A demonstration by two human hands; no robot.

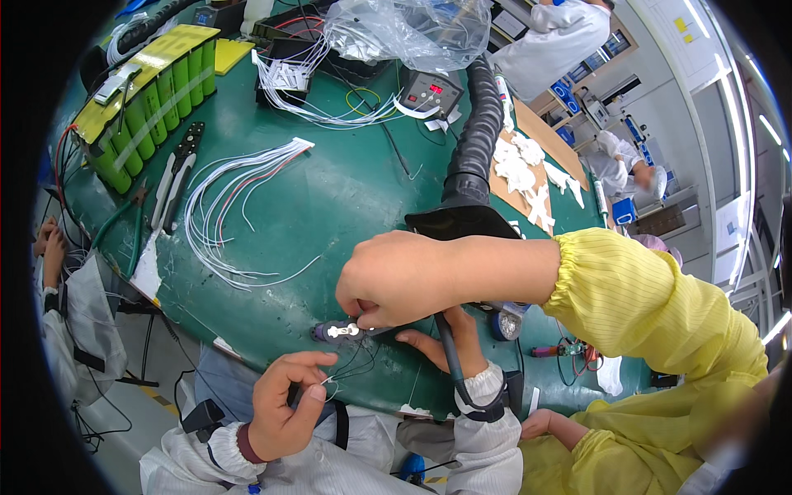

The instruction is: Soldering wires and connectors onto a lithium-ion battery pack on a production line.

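My left hand (285, 406), in a white sleeve, is above the table's near edge. Its thumb and fingertips pinch thin wire (332, 380) with pale ends. Dark leads hang between that wire and a small purple battery pack (340, 332) with shiny metal tabs on top. To the right of the pack, my right hand (462, 345) has its thumb out toward it; its fingers are mostly hidden behind another person's forearm, and a black cable crosses its wrist. That person's hand (396, 276), from a yellow sleeve, reaches across from the right with bent fingers at the pack.
A black fume hose (474, 124) comes down behind the forearm. White wires with a connector (247, 190), a wire stripper (177, 177) and a green battery pack (157, 107) lie left. A soldering station (431, 93) stands at the back, crumpled tissues (520, 165) on cardboard at right.
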